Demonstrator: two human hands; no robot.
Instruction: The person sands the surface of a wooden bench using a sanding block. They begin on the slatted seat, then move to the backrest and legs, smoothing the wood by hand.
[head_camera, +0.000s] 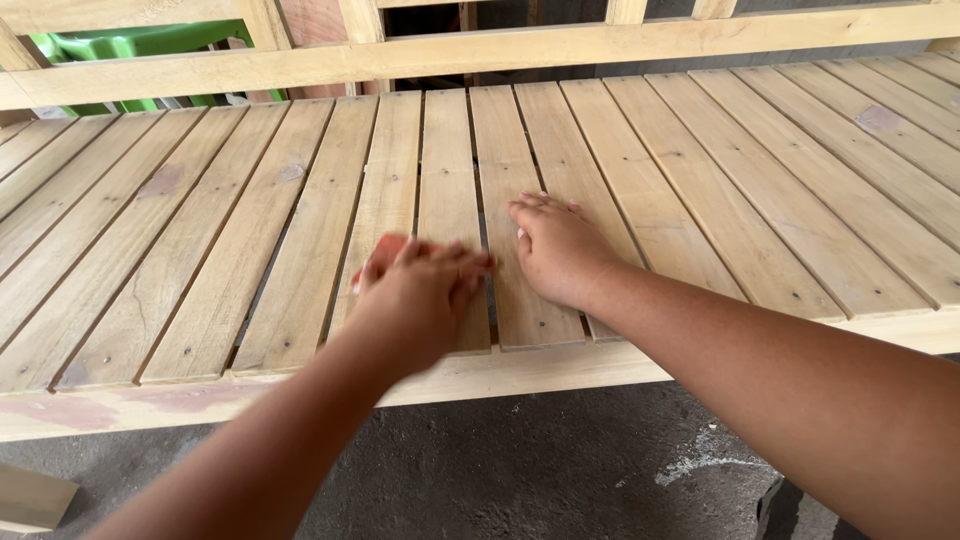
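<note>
1. Your left hand (425, 290) has a reddish sanding pad (382, 255) pressed down onto the slats of the bare wooden slatted frame (700, 200), close to the front edge. Only one corner of the pad pokes out past your fingers, so I can't say exactly what kind of pad it is, but it looks like a folded sheet or small block.
2. The left fingers are curled over the top of the pad and look a bit blurred. So that hand is closed down on the pad, not spread.
3. Your right hand (555, 250) lies flat on the slat just beside it, palm down, fingers together and reaching forward. It holds nothing, it just rests on the wood, maybe feeling the surface or bracing you.
4. My take on doing this bit well: run the pad along the length of the slat, with the grain, not across it. Cross strokes leave scratches that show on pale wood like this.
5. Keep the pressure even and the pad flat, so you don't round off the slat edges next to the gaps.
6. Watch the nail heads along the front rail (520, 375), they could tear the pad if you drag over them.
7. The patchy filler spots further left on the slats (165, 180) probably want some attention too.
8. A green plastic thing (130, 45) sits behind the frame's back rail, well out of your way.
</note>
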